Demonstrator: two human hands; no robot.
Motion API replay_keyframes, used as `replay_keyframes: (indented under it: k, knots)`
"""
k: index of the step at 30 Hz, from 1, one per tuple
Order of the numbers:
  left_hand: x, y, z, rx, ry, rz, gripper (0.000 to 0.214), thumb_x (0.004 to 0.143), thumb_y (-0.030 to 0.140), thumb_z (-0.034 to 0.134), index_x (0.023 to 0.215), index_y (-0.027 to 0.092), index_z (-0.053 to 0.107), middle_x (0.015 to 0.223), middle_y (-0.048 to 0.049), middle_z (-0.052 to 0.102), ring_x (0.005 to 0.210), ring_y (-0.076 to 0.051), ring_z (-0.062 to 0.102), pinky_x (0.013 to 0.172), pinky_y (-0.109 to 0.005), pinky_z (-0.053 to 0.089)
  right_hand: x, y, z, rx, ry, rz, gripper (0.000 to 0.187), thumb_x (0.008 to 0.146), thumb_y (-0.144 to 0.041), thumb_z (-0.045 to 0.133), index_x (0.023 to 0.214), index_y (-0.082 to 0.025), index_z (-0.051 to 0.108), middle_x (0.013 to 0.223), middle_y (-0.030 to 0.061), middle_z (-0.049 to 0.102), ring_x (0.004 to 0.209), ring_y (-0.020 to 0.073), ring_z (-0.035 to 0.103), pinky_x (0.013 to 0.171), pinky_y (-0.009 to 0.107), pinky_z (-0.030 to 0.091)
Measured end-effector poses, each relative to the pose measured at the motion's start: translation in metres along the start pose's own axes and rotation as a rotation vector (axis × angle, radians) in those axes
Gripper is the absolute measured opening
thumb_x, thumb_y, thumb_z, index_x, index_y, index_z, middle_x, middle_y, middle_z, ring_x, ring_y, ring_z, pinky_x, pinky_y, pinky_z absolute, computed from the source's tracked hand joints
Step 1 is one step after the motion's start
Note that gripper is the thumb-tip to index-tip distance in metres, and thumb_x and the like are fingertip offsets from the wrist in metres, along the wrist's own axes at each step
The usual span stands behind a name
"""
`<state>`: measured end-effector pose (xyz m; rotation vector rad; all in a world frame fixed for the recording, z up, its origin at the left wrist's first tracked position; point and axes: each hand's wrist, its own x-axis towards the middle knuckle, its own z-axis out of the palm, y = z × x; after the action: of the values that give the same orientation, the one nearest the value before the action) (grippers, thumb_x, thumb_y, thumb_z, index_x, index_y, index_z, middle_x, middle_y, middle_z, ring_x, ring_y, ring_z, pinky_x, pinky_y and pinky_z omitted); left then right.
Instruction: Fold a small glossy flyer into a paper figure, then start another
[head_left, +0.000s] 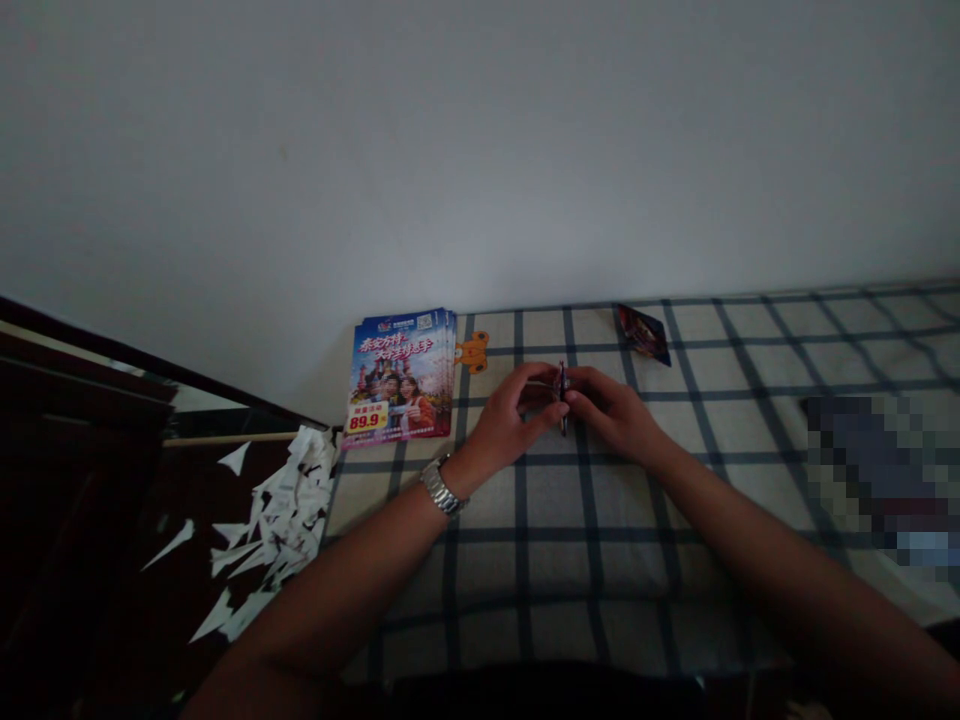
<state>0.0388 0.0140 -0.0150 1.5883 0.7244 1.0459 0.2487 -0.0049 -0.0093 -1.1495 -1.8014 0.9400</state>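
A narrow piece of folded printed paper (563, 400), seen nearly edge-on, stands upright between my two hands above the checked cloth. My left hand (521, 412), with a metal watch on its wrist, pinches it from the left. From the other side my right hand (604, 405) grips the same paper between thumb and fingers. Its printed faces are mostly hidden from this angle. To the left of my hands lies a stack of colourful flyers (397, 375). Beyond my right hand, near the wall, rests a dark folded printed paper (643, 333).
The checked cloth (555, 560) covers the surface up to the wall (480, 150). A brown bear-shaped piece (472, 352) lies beside the flyers. Many white folded papers (292, 500) are heaped lower down at the left. A blurred-out object (877, 460) is at the right.
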Motion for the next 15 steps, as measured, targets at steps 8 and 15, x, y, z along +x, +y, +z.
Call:
replay_keyframes:
  k: [8,15]
  knots:
    - [0.0005,0.0017,0.0004,-0.011,0.006,-0.009,0.046,0.091,0.04,0.081,0.126,0.022,0.057,0.124,-0.0095,0.067,0.109,-0.02,0.072,0.097,-0.036,0.063,-0.0001,0.0023,0.0003,0.015,0.004,-0.01,0.038,0.103,-0.051,0.058,0.131,-0.026,0.063,0.105,0.0055,0.078,0.093,0.0242,0.074,0.081,0.038,0.06]
    - [0.0007,0.0018,0.0004,-0.013,-0.007,-0.005,0.046,0.091,0.041,0.08,0.126,0.022,0.057,0.124,-0.0105,0.067,0.112,-0.022,0.072,0.1,-0.038,0.062,-0.0004,0.0058,-0.0004,0.058,-0.012,0.02,0.039,0.101,-0.051,0.063,0.132,-0.027,0.063,0.106,0.0062,0.078,0.095,0.0256,0.075,0.083,0.04,0.061]
